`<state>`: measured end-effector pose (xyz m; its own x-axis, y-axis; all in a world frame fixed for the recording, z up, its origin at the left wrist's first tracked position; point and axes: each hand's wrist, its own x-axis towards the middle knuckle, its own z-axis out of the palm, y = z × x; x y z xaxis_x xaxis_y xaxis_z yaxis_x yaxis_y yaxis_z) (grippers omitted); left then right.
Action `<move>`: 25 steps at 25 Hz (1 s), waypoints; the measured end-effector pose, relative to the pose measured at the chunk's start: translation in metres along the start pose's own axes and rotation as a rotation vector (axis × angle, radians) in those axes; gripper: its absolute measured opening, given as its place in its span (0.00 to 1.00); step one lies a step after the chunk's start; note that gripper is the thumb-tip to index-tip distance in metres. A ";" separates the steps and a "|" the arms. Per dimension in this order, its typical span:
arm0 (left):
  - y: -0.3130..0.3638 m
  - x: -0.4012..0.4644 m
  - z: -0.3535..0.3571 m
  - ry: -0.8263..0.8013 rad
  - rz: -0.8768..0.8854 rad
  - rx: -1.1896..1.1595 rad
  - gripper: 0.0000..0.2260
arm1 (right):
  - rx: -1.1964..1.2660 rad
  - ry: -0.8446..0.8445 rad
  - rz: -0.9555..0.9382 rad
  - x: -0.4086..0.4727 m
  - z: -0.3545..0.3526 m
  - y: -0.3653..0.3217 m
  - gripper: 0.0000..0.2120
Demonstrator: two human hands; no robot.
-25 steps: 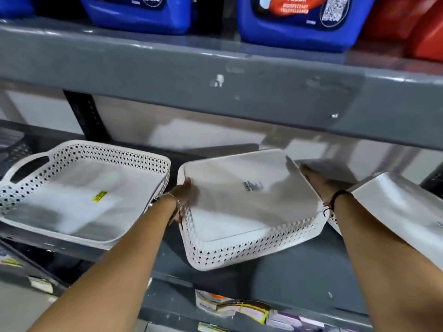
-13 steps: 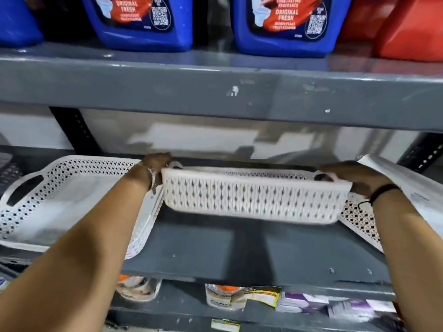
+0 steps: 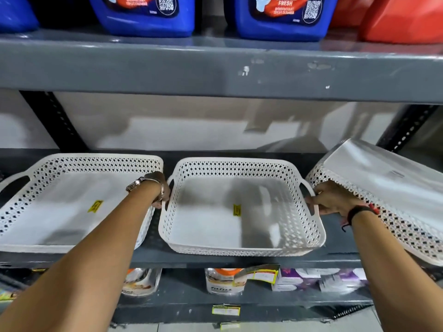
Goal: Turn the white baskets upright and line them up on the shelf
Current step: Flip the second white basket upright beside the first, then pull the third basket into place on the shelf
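Observation:
Three white perforated baskets sit on the grey shelf (image 3: 239,261). The middle basket (image 3: 242,250) stands upright, open side up, a yellow sticker on its floor. My left hand (image 3: 161,189) grips its left handle and my right hand (image 3: 332,200) grips its right handle. The left basket (image 3: 60,246) is also upright, with its own yellow sticker, close beside the middle one. The right basket (image 3: 383,185) lies upside down and tilted, bottom facing up, its near corner touching my right hand.
Blue jugs (image 3: 280,17) and red containers (image 3: 402,20) stand on the shelf above (image 3: 215,73). Pouches and boxes (image 3: 225,281) fill the shelf below. Black perforated uprights (image 3: 55,121) flank the bay in front of a pale back wall.
The middle basket has turned from bottom-up, through standing on edge, to upright on the shelf. Both hands stayed on its sides and now hold its handles.

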<state>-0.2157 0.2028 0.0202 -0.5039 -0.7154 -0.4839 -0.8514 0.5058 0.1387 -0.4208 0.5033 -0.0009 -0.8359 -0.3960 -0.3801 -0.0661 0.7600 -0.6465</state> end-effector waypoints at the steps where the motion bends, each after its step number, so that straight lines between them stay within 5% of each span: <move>1: 0.001 -0.001 0.001 0.001 -0.010 0.043 0.06 | -0.008 0.009 -0.015 0.001 0.001 0.001 0.08; 7: 0.016 0.001 -0.007 0.229 0.075 0.236 0.10 | -0.117 0.065 -0.090 -0.004 0.000 0.001 0.11; 10: 0.045 0.002 -0.011 0.332 0.223 0.257 0.04 | -0.208 0.249 -0.152 -0.015 -0.019 -0.001 0.19; 16: 0.164 -0.002 0.014 0.394 0.537 0.078 0.15 | -0.149 0.604 -0.036 -0.014 -0.105 0.053 0.17; 21: 0.297 -0.017 0.040 0.337 0.642 -0.095 0.16 | -0.106 0.705 0.159 0.013 -0.166 0.137 0.21; 25: 0.375 -0.003 0.058 0.180 0.621 -0.242 0.23 | 0.067 0.542 0.282 0.035 -0.198 0.189 0.23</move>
<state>-0.5251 0.4227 0.0232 -0.9072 -0.4075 -0.1041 -0.3952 0.7413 0.5425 -0.5704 0.7358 -0.0052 -0.9754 0.1472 -0.1639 0.2178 0.7562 -0.6171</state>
